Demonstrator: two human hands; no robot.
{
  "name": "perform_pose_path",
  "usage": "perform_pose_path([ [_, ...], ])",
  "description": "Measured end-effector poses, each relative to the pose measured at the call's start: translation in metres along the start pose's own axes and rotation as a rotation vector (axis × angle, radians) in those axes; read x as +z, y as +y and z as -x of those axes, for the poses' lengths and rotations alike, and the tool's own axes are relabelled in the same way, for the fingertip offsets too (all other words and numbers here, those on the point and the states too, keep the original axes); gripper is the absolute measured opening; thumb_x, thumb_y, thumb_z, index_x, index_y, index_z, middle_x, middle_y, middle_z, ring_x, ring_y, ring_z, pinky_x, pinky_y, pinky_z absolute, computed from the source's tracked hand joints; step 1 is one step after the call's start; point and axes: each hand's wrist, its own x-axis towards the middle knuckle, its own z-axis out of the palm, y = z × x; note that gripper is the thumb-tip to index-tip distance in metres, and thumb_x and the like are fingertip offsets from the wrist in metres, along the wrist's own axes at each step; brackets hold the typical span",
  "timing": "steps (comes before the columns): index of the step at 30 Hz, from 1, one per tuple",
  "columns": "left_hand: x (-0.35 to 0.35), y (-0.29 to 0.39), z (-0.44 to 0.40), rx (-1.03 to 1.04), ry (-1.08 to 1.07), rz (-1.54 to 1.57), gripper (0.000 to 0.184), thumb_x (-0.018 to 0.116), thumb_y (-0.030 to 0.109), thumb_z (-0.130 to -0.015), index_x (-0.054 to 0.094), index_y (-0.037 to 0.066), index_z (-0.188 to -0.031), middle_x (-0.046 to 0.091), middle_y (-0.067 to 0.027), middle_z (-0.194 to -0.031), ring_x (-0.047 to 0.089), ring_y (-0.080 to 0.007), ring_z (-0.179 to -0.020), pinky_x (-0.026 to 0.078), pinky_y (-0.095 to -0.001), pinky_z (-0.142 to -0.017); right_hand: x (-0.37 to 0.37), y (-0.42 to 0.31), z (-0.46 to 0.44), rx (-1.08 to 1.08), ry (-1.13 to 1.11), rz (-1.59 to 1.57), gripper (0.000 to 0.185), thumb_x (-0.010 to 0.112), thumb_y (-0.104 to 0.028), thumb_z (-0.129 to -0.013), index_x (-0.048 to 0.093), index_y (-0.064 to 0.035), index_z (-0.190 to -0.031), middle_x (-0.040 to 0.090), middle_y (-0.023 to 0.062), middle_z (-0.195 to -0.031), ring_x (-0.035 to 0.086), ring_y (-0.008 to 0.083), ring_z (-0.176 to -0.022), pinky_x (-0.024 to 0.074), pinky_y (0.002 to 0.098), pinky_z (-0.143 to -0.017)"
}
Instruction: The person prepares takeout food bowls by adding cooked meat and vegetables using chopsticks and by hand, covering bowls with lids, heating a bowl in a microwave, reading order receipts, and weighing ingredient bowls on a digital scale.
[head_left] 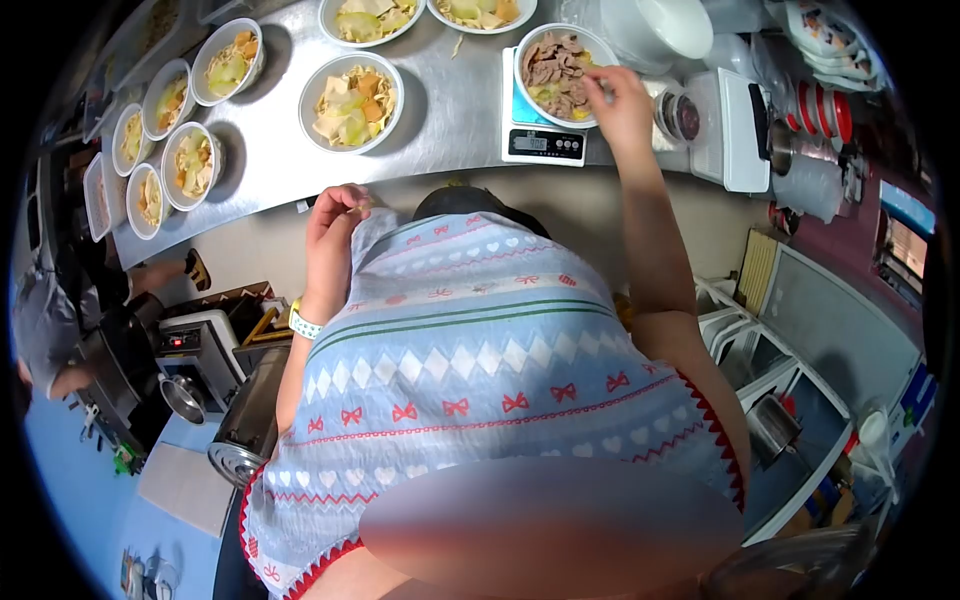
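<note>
My right hand (621, 106) reaches over a white bowl (521, 76) with its fingertips bent together at the food. Brown meat slices (556, 64) cover most of that bowl, and some yellow-green pieces show beneath them. What the fingertips pinch, if anything, is hidden. Under the bowl is a digital kitchen scale (543, 146) with a lit display. My left hand (334, 232) is below the counter edge beside my apron (450, 340), fingers curled and pinched; whatever they hold is too small to name. A bowl of noodles, tofu-like pieces and greens (352, 104) stands left of the scale.
Several similar filled bowls (193, 165) stand along the left of the steel counter (450, 135), with more at the back. Stacked white bowls (675, 25) and a lidded white container (731, 130) are right of the scale. Another person (50, 330) is at far left.
</note>
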Motion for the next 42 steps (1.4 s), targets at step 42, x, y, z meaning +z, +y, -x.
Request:
perform_pose_path([
  [42, 0.0, -0.001, 0.008, -0.014, 0.036, 0.012, 0.016, 0.041, -0.005, -0.083, 0.049, 0.007, -0.09, 0.052, -0.0041, -0.098, 0.048, -0.0124, -0.095, 0.038, -0.0256, -0.085, -0.006, 0.009, -0.021, 0.015, -0.101, -0.181, 0.018, 0.061, -0.02, -0.085, 0.064, -0.0107, -0.1, 0.066, 0.0075, -0.089, 0.063, 0.0224, -0.084, 0.0467, 0.0331, -0.078],
])
